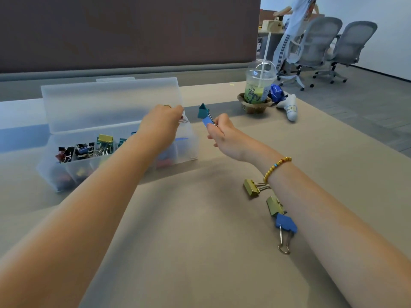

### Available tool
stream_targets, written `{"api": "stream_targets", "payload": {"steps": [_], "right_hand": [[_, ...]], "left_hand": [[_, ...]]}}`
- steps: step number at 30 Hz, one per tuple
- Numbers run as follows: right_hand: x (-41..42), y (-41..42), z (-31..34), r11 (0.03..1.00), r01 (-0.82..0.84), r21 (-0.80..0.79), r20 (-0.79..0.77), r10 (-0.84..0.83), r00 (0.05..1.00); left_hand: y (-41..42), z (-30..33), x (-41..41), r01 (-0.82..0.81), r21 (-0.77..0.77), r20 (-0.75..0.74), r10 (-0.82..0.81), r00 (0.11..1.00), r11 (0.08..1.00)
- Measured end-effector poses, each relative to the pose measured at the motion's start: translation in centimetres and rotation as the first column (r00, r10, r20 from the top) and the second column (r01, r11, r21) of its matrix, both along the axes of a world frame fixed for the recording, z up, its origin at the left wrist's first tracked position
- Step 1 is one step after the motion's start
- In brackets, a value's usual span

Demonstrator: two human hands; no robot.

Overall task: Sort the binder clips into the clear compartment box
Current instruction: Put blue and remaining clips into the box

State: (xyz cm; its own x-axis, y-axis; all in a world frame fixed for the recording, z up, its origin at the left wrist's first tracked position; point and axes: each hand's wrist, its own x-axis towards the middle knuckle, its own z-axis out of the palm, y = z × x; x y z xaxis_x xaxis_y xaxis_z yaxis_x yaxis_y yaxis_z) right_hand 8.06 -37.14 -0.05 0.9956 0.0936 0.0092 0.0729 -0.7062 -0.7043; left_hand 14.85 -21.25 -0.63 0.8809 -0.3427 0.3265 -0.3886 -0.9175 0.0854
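Not much lettering here. The white controller [289, 108] lying past the cup [258, 89] carries a small label with handwritten marks that look like "1101", though I can't be sure. The cup's green sleeve has print on it, too blurred to read.

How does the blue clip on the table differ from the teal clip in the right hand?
The blue clip lies flat on the table beside the right forearm; the teal clip is held up in the air by the right hand. The blue clip is untouched; the teal clip's wire handles are pinched. Both have silver wire handles.
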Motion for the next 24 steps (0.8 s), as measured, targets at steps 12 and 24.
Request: {"api": "stream_targets", "payload": {"steps": [12, 24], "right_hand": [[5.2, 3.4, 2.5, 0.751, -0.1, -0.653, -0.138, 0.013, 0.99], [5.9, 2.8, 3.1, 0.837, -0.181, -0.516, 0.027, 0.227, 0.973]], "left_hand": [[2.6, 0.9, 0.5, 0.028, -0.419, -0.244, -0.142, 0.959, 0.908], [2.5, 0.6, 0.5, 0.07, -0.215, -0.205, -0.115, 0.972, 0.974]]}}
